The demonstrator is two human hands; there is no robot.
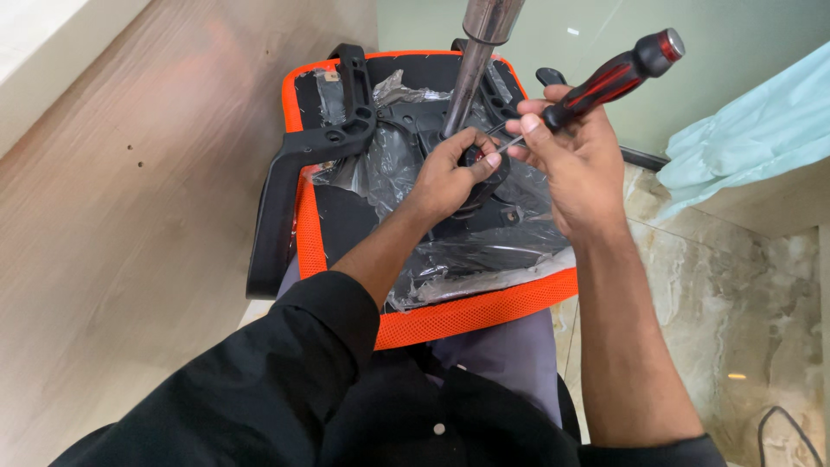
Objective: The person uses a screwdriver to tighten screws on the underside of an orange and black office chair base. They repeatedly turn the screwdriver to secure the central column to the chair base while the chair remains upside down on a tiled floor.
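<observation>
Two bare hands work over an upturned office chair seat [471,316] with an orange mesh edge, resting across the person's lap, underside up and partly wrapped in crumpled clear plastic film [450,259]. Nearest, the left hand [450,173] curls closed around something small and dark with a red spot at the black mechanism plate [415,117], fingertips pinched together; what exactly it holds is too hidden to name. Just beside it, the right hand [575,151] has a closed grip low on a screwdriver [605,82] with a red-and-black handle, the thin shaft angled down to meet the left fingertips. Beyond them a chrome gas-lift column [475,52] rises from the plate, and a black armrest [290,182] runs down the left edge. I judge the likeliest slip is the screwdriver tip skating off a small fastener, since the seat is only balanced on the lap and the film is slick; a dropped screw could vanish into the plastic folds. No containers show.
</observation>
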